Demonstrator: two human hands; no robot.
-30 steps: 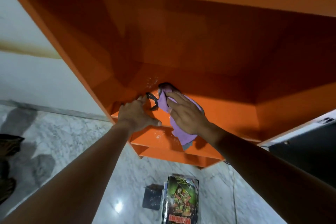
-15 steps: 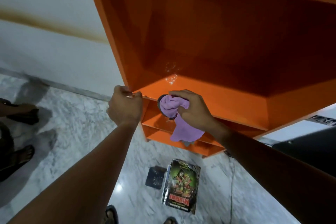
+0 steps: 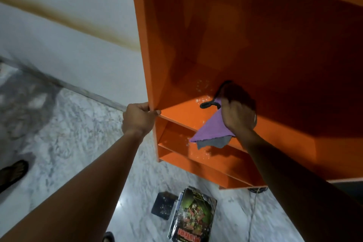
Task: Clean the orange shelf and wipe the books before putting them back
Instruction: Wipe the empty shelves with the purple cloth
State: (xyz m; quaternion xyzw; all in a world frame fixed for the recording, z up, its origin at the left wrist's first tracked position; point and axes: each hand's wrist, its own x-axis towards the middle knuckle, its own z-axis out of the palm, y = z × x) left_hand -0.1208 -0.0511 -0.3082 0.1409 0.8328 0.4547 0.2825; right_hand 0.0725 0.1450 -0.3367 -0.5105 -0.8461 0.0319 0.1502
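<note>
While curled, right hand [image 3: 238, 116] round cloth [image 3: 211, 129].

Below you lies a grey-veined marble floor [image 3: 68, 143], meeting a white wall [image 3: 74, 55] on your left. A brown stain [image 3: 59, 15] runs across that wall. On the floor you have a small dark square [image 3: 164, 205], a thin white cable [image 3: 253, 214] further right, and a sandalled foot [image 3: 12, 173] at far left.

Both arms outstretched, left hand [image 3: 139, 118] clamped on orange shelf [image 3: 275, 45] edge, right hand [image 3: 238, 117] palm-down, bunched on purple cloth [image 3: 211, 128]
</note>
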